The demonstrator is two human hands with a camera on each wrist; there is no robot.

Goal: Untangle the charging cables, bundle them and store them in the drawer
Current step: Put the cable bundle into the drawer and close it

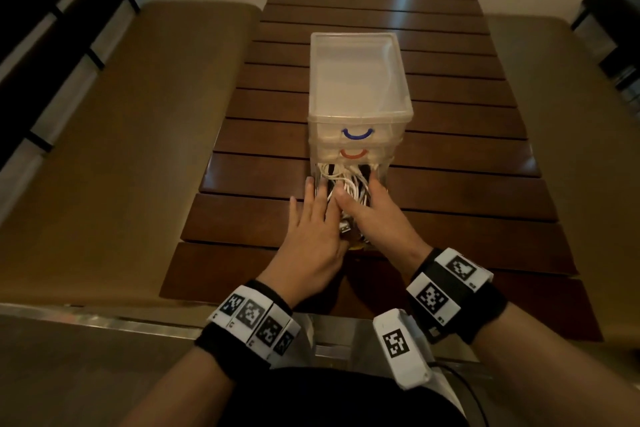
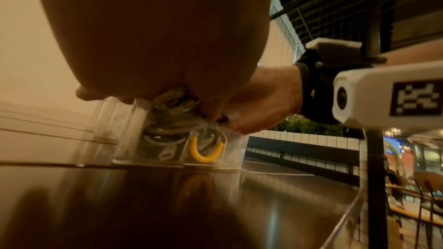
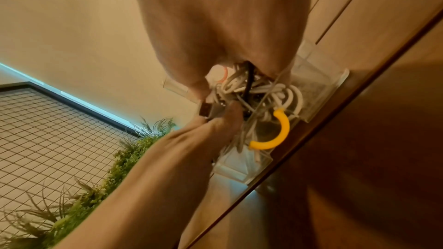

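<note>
A clear plastic drawer unit [image 1: 360,80] stands on the slatted wooden table [image 1: 450,191]. Its bottom drawer [image 3: 311,90], the one with the yellow handle [image 3: 280,132], is pulled out toward me. A tangle of white and black charging cables [image 1: 349,180] fills it. My right hand [image 1: 374,215] lies over the bundle, with cables between thumb and curled fingers. My left hand [image 1: 311,229] rests flat on the drawer's left side with straight fingers. Its thumb touches a USB plug [image 3: 208,111]. The wrist views show the cables [image 2: 167,130] behind the drawer's clear front.
The blue-handled [image 1: 358,134] and red-handled [image 1: 353,153] drawers above are closed. Tan benches [image 1: 138,149] run along both sides of the table. A metal rail [image 1: 104,319] crosses in front of me. A wire mesh fence [image 3: 48,130] and plants [image 3: 124,158] stand nearby.
</note>
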